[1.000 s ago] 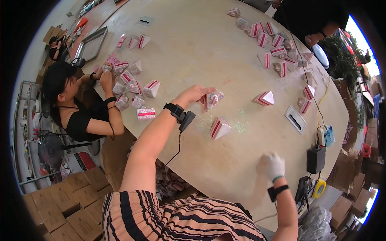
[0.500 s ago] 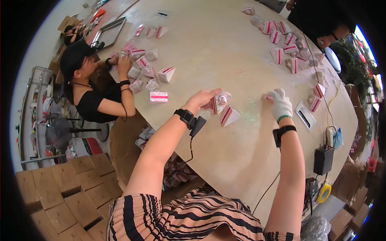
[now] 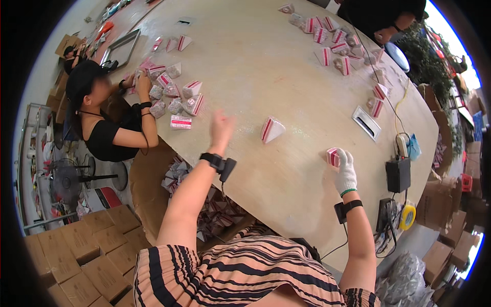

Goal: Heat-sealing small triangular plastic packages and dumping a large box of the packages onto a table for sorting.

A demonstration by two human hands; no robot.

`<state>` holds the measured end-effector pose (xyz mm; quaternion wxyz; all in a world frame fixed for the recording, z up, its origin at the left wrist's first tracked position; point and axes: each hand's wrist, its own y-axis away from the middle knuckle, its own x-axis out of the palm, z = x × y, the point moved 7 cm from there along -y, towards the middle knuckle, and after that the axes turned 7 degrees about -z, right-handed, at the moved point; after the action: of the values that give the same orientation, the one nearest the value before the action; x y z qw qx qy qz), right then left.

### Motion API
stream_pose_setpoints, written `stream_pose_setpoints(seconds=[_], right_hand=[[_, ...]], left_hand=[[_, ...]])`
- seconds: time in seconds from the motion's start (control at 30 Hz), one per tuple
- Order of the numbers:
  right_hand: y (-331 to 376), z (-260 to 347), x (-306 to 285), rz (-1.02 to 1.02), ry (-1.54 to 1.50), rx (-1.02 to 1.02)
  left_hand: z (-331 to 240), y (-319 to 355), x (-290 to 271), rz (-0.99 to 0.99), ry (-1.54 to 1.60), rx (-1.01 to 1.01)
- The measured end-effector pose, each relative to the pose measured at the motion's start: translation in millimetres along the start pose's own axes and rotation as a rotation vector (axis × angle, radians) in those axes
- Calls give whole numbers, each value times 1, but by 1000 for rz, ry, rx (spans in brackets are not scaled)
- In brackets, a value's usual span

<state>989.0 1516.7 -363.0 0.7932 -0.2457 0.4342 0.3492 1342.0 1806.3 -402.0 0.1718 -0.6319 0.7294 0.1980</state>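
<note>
My bare left hand [image 3: 222, 128] is over the table, smeared by motion, so its fingers cannot be made out. Left of it lies a wedge shaped like a slice of cake [image 3: 193, 104], pink-striped and glittery, at the edge of a pile of such wedges [image 3: 164, 80]. In front of me, between my hands, stands one white cake-slice wedge [image 3: 273, 130] with a pink stripe. My right hand [image 3: 346, 173], in a white knit glove, is closed on another pink-striped cake-slice wedge [image 3: 333, 156] at the tabletop; the fingers hide part of it.
A co-worker [image 3: 110, 115] handles pieces at the left. More wedges [image 3: 340, 47] lie at the far right, near another person. A white-framed table slot [image 3: 366, 123], a black power adapter [image 3: 398, 175] and cables sit at the right edge. Cartons [image 3: 99, 256] are stacked lower left.
My left hand has moved left, away from the glittery wedge it held; one more wedge lies by the left pile. My right hand has come nearer me with its wedge. The view has shifted.
</note>
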Motion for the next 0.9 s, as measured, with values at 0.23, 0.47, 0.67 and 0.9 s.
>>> stream_pose_setpoints(seconds=[0.23, 0.47, 0.67, 0.9], right_hand=[[56, -14, 9, 1, -203, 107], [127, -39, -23, 99, -251, 435], [170, -94, -42, -188, -320, 360], [185, -122, -47, -21, -235, 504]], left_hand=[[-66, 90, 124, 311, -458, 797], [-59, 100, 105, 352, -303, 471], [-46, 52, 19, -72, -285, 509], [18, -22, -138, -688, -504, 72]])
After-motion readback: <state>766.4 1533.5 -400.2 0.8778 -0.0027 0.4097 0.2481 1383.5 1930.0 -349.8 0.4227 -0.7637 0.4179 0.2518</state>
